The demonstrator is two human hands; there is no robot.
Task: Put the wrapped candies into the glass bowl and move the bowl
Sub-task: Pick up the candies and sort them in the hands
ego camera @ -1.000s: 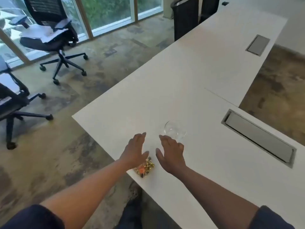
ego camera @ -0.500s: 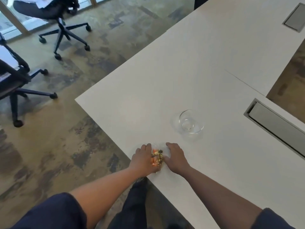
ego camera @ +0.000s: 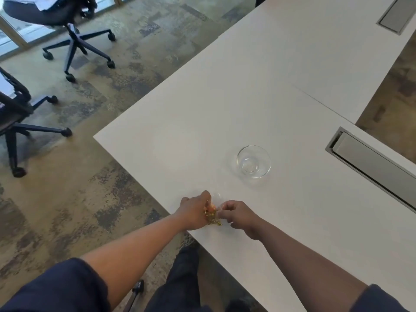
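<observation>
A small heap of wrapped candies, shiny gold with a bit of orange, lay on the big flat white table, close to its near edge. Both hands were on the heap, one at each side.

The left hand was curled against the left side of the candies, with its fingers bent around them. It touched the pile, but I could not tell if it really gripped any candy. The right hand was bunched up on the right side, and its fingertips pinched at the edge of the gold wrappers. Something thin and see-through seemed to lie by the candies, but it was too faint to be sure.

The small round clear glass bowl stood upright on the table, farther away from the person and a little to the right of the hands. It was apart from the hands and the candies. Nothing was inside it.

A long grey metal flap was set into the table to the right of the bowl. Another grey flap sat far off near the top corner.

Two black office chairs on wheels stood on the patchy brown floor to the left of the table.

The person wore dark blue short sleeves.
</observation>
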